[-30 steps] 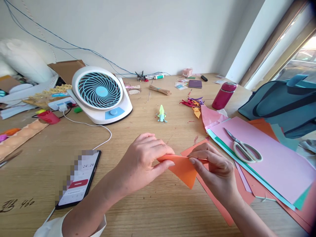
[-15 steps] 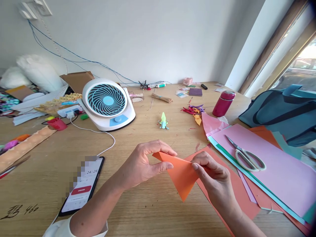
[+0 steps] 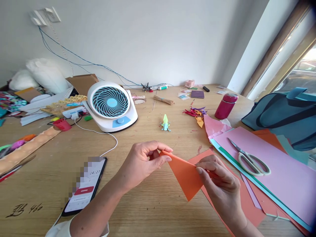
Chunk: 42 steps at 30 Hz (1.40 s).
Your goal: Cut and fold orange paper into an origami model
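Observation:
Folded orange paper hangs between my two hands above the wooden table, its pointed corner turned down. My left hand pinches the upper left corner between thumb and fingers. The upper right corner is held by my right hand, with the thumb in front and the other fingers curled behind. Beneath my right hand lies a flat reddish-orange sheet. A small green and light-blue paper figure stands on the table beyond my hands.
White-handled scissors rest on pink paper at the right. Behind are a magenta bottle and a blue bag. A fan stands back left; a phone lies left of my arm.
My hands have spread slightly apart, with the left fingers nearer the paper's corner. The paper's upper edge looks straighter and tighter. The whole view has shifted a little.

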Tool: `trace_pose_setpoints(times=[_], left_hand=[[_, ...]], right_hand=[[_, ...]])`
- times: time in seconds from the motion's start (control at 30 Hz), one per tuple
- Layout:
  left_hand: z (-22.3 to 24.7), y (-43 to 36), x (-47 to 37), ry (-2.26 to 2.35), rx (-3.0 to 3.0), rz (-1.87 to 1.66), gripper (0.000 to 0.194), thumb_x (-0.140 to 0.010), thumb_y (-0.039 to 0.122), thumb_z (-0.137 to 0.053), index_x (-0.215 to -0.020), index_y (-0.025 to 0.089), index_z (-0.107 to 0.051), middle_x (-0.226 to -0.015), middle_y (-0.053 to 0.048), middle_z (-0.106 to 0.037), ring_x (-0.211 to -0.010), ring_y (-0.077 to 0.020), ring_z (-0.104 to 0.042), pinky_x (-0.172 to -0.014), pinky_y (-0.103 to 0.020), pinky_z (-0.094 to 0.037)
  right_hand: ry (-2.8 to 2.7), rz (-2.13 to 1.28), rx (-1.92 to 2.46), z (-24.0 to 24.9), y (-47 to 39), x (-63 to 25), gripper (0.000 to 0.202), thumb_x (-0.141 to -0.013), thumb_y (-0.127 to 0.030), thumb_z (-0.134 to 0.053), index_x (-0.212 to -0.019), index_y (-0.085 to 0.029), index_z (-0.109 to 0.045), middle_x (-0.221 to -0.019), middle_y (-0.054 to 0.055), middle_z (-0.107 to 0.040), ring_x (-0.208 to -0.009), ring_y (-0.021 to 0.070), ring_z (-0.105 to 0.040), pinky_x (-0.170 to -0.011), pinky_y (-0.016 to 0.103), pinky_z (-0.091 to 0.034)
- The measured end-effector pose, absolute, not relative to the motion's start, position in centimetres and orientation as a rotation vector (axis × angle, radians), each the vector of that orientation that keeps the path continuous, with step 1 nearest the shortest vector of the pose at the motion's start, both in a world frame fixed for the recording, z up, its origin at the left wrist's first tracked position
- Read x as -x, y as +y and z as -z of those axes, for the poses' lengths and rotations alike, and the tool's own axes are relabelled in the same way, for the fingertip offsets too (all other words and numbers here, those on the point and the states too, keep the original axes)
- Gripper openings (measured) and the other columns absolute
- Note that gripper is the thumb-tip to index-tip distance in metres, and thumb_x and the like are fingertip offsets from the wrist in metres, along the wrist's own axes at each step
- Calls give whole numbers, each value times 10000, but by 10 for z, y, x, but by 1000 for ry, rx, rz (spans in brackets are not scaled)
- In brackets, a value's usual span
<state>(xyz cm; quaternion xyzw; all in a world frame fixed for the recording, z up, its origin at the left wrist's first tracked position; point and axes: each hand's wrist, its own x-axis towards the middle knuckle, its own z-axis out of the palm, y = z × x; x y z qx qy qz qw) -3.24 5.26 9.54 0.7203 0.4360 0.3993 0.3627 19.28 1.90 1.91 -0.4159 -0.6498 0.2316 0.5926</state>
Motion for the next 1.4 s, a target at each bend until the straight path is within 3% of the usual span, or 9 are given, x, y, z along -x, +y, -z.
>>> trace_pose_setpoints(times=[0.17,0.43,0.87,1.4], left_hand=[[-96,51,31,1057,-1707,-1044,97,-805,194,-729,-894,163,-754,-698,-13,-694,-618,-114,-641,-588,-216,-538],[-95,51,34,1053,-1651,-1021,69,-829,219,-721,-864,174,-759,-694,-9,-702,-622,-102,-636,-590,-194,-515],[-98,51,38,1193,-1916,-1023,127,-888,278,-662,-799,204,-714,-657,32,-603,-588,-90,-448,-533,-215,-345],[-107,44,34,1137,-2061,-1000,96,-878,192,-663,-810,217,-725,-755,31,-676,-694,-104,-543,-649,-226,-408]], right_hand=[[-1524,-519,951,-18,20,-194,114,-908,-159,-640,-842,-247,-668,-776,26,-582,-720,176,-553,-628,302,-428],[-1540,-494,933,-21,18,-193,144,-893,-113,-642,-855,-248,-675,-799,21,-591,-729,168,-565,-638,297,-432],[-1588,-578,908,-31,19,-188,156,-895,-111,-637,-888,-253,-700,-827,27,-618,-756,169,-588,-638,289,-464],[-1753,-553,979,-61,17,-177,116,-900,-168,-662,-877,-260,-729,-807,4,-637,-739,138,-592,-648,273,-474]])
